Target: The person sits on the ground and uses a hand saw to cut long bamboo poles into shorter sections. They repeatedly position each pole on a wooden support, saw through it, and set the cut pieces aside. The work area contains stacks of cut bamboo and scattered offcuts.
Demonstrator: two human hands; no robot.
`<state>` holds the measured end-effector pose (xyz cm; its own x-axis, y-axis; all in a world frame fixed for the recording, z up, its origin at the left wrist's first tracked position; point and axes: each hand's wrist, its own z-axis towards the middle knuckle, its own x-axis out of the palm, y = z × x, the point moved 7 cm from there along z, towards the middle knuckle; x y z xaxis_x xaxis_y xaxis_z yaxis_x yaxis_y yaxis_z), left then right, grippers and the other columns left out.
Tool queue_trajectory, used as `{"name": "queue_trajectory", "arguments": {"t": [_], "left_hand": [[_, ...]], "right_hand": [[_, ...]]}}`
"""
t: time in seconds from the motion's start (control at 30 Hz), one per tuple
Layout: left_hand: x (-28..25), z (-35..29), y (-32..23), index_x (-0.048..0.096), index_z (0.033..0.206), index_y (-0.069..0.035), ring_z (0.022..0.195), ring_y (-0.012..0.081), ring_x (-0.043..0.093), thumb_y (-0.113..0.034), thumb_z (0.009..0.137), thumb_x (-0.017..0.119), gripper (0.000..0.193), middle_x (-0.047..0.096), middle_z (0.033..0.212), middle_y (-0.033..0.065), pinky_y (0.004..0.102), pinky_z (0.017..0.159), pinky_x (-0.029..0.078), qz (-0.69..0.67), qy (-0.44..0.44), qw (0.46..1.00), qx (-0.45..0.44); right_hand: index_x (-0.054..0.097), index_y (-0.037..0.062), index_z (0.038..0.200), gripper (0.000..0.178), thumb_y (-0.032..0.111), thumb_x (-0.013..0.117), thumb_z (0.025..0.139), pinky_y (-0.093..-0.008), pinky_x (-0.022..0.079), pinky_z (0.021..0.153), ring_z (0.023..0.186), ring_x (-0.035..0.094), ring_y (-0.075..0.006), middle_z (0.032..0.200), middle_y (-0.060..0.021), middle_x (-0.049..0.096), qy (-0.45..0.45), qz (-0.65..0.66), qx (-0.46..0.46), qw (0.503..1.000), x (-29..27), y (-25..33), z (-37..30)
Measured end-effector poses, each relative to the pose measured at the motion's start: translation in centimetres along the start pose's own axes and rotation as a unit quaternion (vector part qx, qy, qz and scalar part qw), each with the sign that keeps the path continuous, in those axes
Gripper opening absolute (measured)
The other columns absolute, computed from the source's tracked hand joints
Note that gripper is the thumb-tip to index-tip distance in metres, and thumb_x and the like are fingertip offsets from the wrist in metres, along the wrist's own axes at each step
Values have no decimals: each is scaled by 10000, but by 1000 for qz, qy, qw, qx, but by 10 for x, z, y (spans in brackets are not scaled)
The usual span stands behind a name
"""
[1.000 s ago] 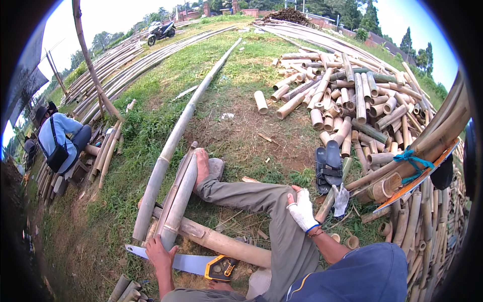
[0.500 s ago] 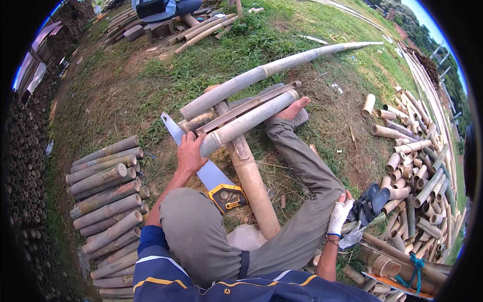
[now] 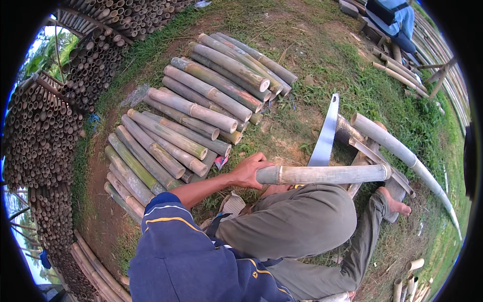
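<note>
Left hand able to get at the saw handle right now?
Probably not: the left hand is gripping a bamboo piece, which, with the bent leg, hides most of the saw handle in this view.

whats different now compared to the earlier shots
The left hand, gripping one end, has drawn the short bamboo leftward across the saw, toward the cut pieces. The view has swung left too. The saw and long pole stay as they lay.

One held bamboo tube (image 3: 327, 174), one handsaw (image 3: 324, 138) and one long bamboo pole (image 3: 412, 162) are in view. More than a dozen cut bamboo lengths (image 3: 191, 108) lie grouped. One co-worker (image 3: 405, 22) shows.
</note>
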<state>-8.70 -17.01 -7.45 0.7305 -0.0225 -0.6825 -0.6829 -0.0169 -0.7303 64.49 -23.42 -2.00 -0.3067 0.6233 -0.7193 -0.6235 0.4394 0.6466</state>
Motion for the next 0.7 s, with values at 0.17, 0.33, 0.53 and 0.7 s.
{"name": "queue_trajectory", "arguments": {"t": [0.17, 0.33, 0.53, 0.7], "left_hand": [[-44, -155, 23, 675, 1543, -95, 1289, 303, 701, -305, 684, 956, 928, 701, 1422, 138, 419, 1121, 547, -61, 33, 989, -134], [-62, -245, 14, 622, 1588, -25, 1234, 222, 740, -330, 738, 974, 969, 781, 1386, 166, 384, 1086, 554, -176, 26, 945, -275], [-48, -305, 17, 650, 1557, -8, 1147, 168, 731, -294, 783, 990, 892, 792, 1301, 99, 363, 1024, 571, -294, -132, 866, -382], [-29, -316, 35, 655, 1533, -7, 1073, 152, 722, -293, 813, 978, 839, 773, 1246, 70, 361, 948, 572, -415, -324, 740, -419]], "right_hand": [[588, -93, 1550, 585, 388, 485, 1234, -455, 454, 1216, 1361, 622, -375, 1542, -293, 636, 78, -8, -68, 995, 63, 63, 11], [589, -96, 1547, 587, 390, 486, 1233, -454, 456, 1214, 1356, 624, -375, 1538, -293, 639, 101, 5, -81, 992, 77, 83, 8], [591, -98, 1543, 590, 392, 489, 1232, -453, 458, 1210, 1349, 626, -375, 1533, -294, 642, 109, 15, -91, 990, 82, 95, 10], [592, -100, 1541, 592, 394, 490, 1232, -452, 459, 1208, 1344, 628, -375, 1530, -295, 645, 128, 13, -112, 985, 90, 110, 9]]}}
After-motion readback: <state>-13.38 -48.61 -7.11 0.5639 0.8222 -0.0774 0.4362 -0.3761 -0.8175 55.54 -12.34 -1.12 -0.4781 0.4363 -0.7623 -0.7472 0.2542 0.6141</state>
